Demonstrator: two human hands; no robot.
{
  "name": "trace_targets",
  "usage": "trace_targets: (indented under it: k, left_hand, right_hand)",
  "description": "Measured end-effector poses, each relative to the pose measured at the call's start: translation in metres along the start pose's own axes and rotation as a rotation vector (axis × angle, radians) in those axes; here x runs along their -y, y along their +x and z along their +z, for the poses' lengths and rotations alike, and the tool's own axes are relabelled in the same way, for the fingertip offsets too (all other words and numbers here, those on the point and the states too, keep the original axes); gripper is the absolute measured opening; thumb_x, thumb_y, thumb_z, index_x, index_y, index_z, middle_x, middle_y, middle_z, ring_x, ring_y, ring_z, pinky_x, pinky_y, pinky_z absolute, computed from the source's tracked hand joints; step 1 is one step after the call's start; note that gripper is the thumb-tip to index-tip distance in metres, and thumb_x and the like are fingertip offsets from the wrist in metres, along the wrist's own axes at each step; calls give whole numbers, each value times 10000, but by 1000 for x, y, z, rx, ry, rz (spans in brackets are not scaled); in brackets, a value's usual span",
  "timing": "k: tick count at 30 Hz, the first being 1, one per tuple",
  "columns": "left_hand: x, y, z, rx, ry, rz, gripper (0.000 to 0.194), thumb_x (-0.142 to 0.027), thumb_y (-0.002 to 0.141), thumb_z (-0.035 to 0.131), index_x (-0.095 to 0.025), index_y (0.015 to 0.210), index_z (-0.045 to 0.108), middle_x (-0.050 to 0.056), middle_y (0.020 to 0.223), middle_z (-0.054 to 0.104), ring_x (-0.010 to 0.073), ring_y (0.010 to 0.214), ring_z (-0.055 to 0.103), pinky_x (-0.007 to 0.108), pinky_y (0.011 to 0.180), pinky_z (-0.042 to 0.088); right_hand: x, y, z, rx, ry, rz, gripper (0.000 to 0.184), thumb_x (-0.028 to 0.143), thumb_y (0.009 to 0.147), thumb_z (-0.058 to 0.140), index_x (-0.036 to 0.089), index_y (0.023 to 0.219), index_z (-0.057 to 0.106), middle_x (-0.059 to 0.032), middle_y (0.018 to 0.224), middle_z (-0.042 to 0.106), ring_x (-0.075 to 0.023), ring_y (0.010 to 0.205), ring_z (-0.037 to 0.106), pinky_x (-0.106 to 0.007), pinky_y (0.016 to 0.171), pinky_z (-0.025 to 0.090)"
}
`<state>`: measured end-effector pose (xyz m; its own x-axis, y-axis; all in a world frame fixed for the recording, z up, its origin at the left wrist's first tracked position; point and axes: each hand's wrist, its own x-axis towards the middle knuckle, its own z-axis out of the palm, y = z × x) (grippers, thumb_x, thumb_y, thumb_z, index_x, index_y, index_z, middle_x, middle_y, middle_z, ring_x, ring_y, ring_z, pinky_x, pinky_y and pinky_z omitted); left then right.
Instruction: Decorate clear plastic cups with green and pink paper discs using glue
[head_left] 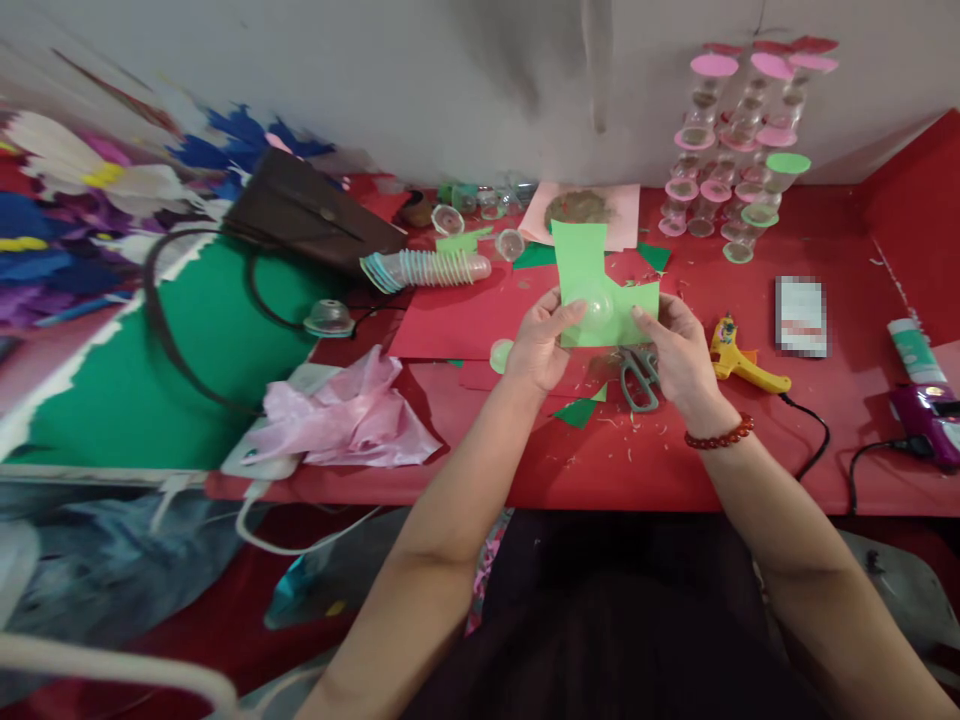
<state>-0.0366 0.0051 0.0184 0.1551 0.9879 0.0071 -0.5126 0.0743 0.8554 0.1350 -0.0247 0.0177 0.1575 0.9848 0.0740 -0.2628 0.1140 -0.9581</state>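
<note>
Both hands hold up an L-shaped piece of light green paper [580,255] above the red table. My left hand [546,338] grips its left edge, the thumb lying against a clear plastic dome [597,308] that rests on the paper. My right hand [679,345] pinches the right end between thumb and fingers. Below the paper lie grey-handled scissors [639,382], their blades hidden. A small light green disc [501,355] is on the table beside my left hand. To the right of my right hand sits a yellow glue gun [750,362] with a black cord.
Stacked clear cups [424,270] lie behind my left hand, near a dark brown bag [307,215]. Pink plastic [349,415] is at the left. Strung cup shapes [739,150] hang at the back right. A glue stick [916,350] stands far right; paper scraps [577,412] litter the front.
</note>
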Motion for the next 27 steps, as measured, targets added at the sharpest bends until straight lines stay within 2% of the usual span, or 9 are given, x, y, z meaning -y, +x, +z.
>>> trace_targets:
  k: [4, 7, 9, 11, 15, 19, 22, 24, 27]
  left_hand:
    - [1, 2, -2, -60, -32, 46, 468, -457, 596, 1003, -245, 937, 763, 5, 883, 820, 229, 934, 795, 339, 844, 641]
    - [-1, 3, -3, -120, -74, 73, 425, -450, 639, 974, -252, 937, 745, -11, 915, 812, 203, 926, 778, 298, 789, 627]
    - [-3, 3, -4, -136, -113, 73, 434, -432, 654, 963, -269, 982, 729, -18, 998, 813, 205, 991, 769, 290, 788, 627]
    - [-5, 4, -6, -132, -144, 62, 464, -415, 660, 958, -290, 1029, 704, -21, 1100, 808, 222, 1091, 756, 302, 812, 635]
    - [-5, 7, -11, -143, -126, 44, 487, -494, 696, 936, -294, 1043, 659, 15, 1231, 790, 280, 1254, 718, 345, 851, 651]
    - [-1, 13, -19, -116, -69, 78, 480, -536, 723, 916, -298, 1068, 682, 24, 1180, 801, 273, 1290, 712, 380, 939, 648]
    - [0, 18, -25, -129, -74, 72, 377, -516, 745, 888, -290, 996, 720, 18, 1109, 820, 254, 1268, 728, 400, 1009, 631]
    - [-1, 21, -29, -168, -102, 80, 343, -524, 758, 869, -274, 947, 729, 40, 1122, 830, 266, 1285, 723, 426, 1045, 622]
    - [-6, 26, -33, -222, -149, 156, 388, -561, 764, 868, -263, 973, 731, 68, 1182, 829, 261, 1339, 698, 432, 1102, 599]
  right_hand:
    - [9, 0, -6, -133, -306, -150, 378, 552, 909, 750, 250, 757, 581, 26, 686, 602, -135, 647, 564, -289, 619, 480]
    - [24, -4, -8, -143, -643, -191, 504, 581, 1065, 524, 239, 694, 536, 12, 616, 553, -142, 601, 533, -304, 615, 431]
    - [33, -7, -8, -14, -947, -107, 440, 561, 1068, 548, 226, 791, 621, -24, 694, 639, -177, 660, 606, -327, 658, 447]
    - [39, -11, -7, 181, -1292, 0, 296, 500, 965, 750, 210, 968, 693, -82, 861, 725, -242, 784, 686, -354, 705, 469]
    - [37, -18, -10, 465, -1632, 50, 392, 307, 919, 800, 163, 1260, 669, -198, 1207, 725, -340, 1008, 738, -369, 749, 497]
    - [34, -20, -18, 531, -1631, 31, 413, 189, 928, 695, 157, 1335, 631, -177, 1155, 739, -319, 990, 749, -349, 736, 486]
    - [36, -16, -21, 447, -1568, 73, 391, 157, 872, 686, 112, 1259, 659, -169, 1002, 766, -318, 891, 749, -363, 701, 485]
    - [38, -11, -23, 336, -1392, 79, 420, 188, 820, 735, 120, 1231, 677, -149, 974, 780, -305, 873, 746, -370, 711, 517]
    - [39, -3, -26, 196, -875, 78, 502, 278, 771, 772, 182, 1256, 685, -100, 1028, 796, -246, 859, 735, -347, 684, 557]
